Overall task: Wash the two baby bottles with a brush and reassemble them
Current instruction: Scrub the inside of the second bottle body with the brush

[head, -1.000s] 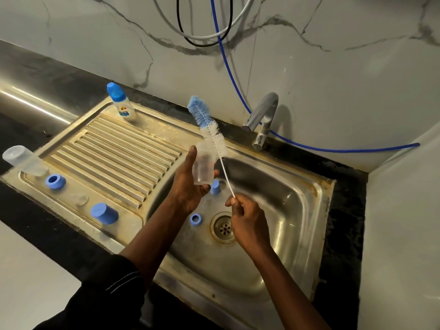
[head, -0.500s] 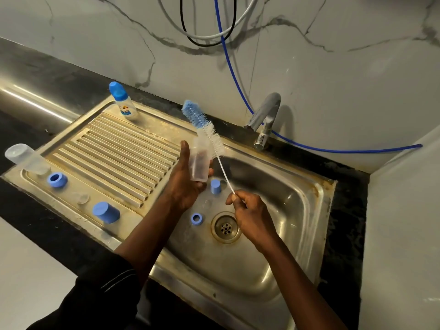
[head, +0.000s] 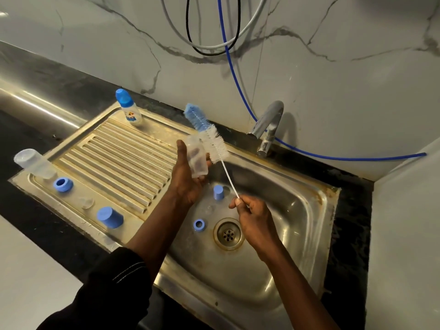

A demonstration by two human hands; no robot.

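Observation:
My left hand (head: 188, 179) grips a clear bottle body (head: 196, 158) over the left side of the sink. My right hand (head: 253, 217) pinches the thin white handle of a bottle brush (head: 209, 136); its white and blue bristles lie outside the bottle, against its upper right side. In the basin sit a blue cap (head: 218, 192) and a blue ring (head: 198, 225). On the drainboard lie a second clear bottle body (head: 33, 163) on its side, a blue ring (head: 63, 184), a clear teat (head: 87, 202) and a blue cap (head: 110, 217).
A steel sink (head: 297, 210) with a drain (head: 229, 233) has a ribbed drainboard (head: 123, 158) on its left. A small blue-capped bottle (head: 127, 108) stands at the drainboard's back. A tap (head: 267, 126) stands behind the basin. Blue, black and white hoses (head: 223, 44) hang on the wall.
The brush head has tipped leftward and lower, staying against the bottle. My hands have kept nearly the same place over the basin.

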